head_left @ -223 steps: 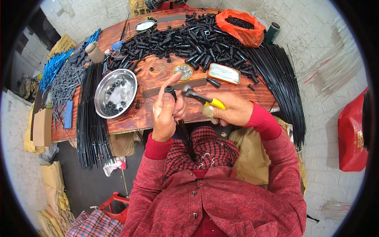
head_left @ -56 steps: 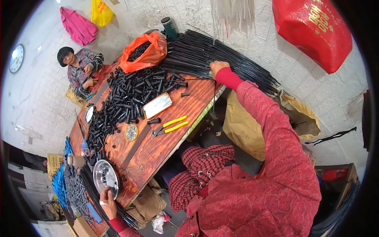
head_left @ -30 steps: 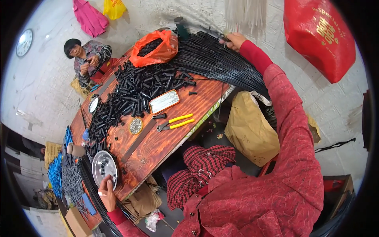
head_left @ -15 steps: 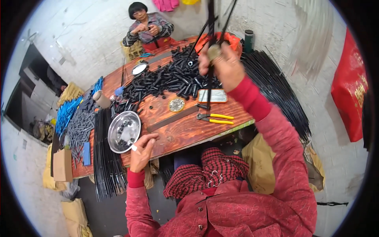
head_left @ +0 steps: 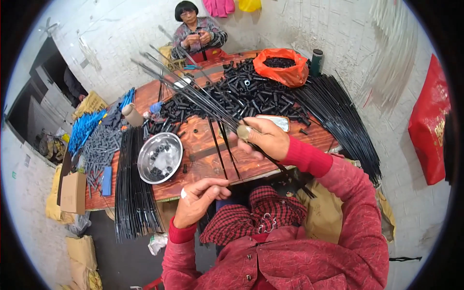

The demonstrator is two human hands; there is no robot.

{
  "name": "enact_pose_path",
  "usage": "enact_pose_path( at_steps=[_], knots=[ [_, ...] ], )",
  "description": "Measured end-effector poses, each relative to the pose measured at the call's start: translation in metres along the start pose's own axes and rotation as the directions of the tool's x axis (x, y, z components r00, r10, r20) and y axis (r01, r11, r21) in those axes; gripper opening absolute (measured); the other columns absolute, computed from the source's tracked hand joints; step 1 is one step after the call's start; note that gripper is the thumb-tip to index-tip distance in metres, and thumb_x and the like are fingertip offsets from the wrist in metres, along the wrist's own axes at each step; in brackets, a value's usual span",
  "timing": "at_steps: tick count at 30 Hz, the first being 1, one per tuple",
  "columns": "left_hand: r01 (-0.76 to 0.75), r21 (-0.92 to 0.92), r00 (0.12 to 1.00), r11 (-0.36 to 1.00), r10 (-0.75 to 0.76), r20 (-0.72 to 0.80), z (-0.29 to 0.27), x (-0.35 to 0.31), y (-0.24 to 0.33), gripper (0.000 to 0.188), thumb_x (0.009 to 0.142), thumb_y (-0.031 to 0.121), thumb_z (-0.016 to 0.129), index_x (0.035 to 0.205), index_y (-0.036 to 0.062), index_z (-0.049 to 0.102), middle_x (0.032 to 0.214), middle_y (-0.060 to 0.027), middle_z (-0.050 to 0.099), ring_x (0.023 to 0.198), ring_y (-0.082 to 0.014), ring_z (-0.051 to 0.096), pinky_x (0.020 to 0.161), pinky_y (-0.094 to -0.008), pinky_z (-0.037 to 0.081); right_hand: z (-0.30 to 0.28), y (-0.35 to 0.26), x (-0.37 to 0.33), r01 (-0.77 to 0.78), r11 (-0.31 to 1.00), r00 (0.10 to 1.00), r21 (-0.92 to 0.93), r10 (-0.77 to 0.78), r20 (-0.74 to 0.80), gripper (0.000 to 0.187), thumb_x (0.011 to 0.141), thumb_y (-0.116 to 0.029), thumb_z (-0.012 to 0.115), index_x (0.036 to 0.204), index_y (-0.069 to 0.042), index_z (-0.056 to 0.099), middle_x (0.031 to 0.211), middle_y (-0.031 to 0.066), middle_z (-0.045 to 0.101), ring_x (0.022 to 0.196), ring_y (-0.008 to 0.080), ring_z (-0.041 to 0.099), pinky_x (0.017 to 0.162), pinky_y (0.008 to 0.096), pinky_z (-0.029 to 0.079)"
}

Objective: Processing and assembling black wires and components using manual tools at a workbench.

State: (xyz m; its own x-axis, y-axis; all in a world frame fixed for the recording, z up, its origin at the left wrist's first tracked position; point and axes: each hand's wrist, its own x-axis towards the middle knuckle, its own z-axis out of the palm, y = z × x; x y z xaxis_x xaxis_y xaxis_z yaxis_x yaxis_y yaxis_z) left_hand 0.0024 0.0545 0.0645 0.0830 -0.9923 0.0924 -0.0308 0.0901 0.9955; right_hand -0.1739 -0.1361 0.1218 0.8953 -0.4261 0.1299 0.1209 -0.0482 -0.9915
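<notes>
My right hand (head_left: 263, 137) is closed around a bundle of thin black rods (head_left: 205, 99) above the table's front part. The bundle slants up to the far left, and its other ends reach below my hand. Two or more rods hang steeply down from it. A round brass-coloured disc (head_left: 243, 131) shows at my right thumb; how it is held cannot be made out. Just past the front edge is my left hand (head_left: 198, 200), white tape on it, index finger stretched out and fingers apart. Its fingertips are close to a hanging rod's lower end, with nothing visible in them.
Loose black tubular parts (head_left: 241, 92) heap across the wooden table (head_left: 203, 169). A metal bowl (head_left: 160, 158) holds small black pieces. Black rods lie left (head_left: 133, 179) and right (head_left: 340, 121). An orange bag (head_left: 281, 70) and dark flask (head_left: 316, 63) stand far right. Across sits a co-worker (head_left: 199, 38).
My right hand has come down toward me with the rods, which now slant to the far left. My left hand has shifted right, away from the bowl. The view has shifted slightly.
</notes>
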Motion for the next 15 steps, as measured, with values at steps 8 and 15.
enact_pose_path(
  at_steps=[8, 15],
  knots=[
    [-0.083, -0.138, 0.968, 0.987, 0.047, -0.248, 0.045, 0.039, -0.008, 0.030, 0.096, 0.022, 0.056, 0.111, -0.0037, 0.063, 0.093, -0.0085, 0.068, 0.077, -0.0092, 0.061, 0.065, -0.0221, 0.049, 0.015, 0.024, -0.044, -0.054, 0.983, 0.998, -0.176, 0.050, -0.028, 0.039, 0.100, -0.037, 0.041, 0.113, -0.003, 0.054, 0.068, -0.0007, 0.053, 0.050, 0.0044, 0.046, 0.044, 0.0190, 0.036],
    [-0.153, -0.326, 0.921, 0.933, 0.015, -0.389, 0.053, 0.063, -0.015, 0.018, 0.090, 0.018, 0.065, 0.094, 0.0001, 0.067, 0.080, -0.0045, 0.067, 0.071, -0.0086, 0.062, 0.063, -0.0217, 0.049, 0.019, 0.041, -0.049, 0.001, 0.939, 0.998, -0.343, -0.025, -0.065, 0.021, 0.097, -0.016, 0.039, 0.104, 0.000, 0.051, 0.062, 0.0034, 0.060, 0.047, 0.0091, 0.049, 0.047, 0.0253, 0.040]
  ],
)
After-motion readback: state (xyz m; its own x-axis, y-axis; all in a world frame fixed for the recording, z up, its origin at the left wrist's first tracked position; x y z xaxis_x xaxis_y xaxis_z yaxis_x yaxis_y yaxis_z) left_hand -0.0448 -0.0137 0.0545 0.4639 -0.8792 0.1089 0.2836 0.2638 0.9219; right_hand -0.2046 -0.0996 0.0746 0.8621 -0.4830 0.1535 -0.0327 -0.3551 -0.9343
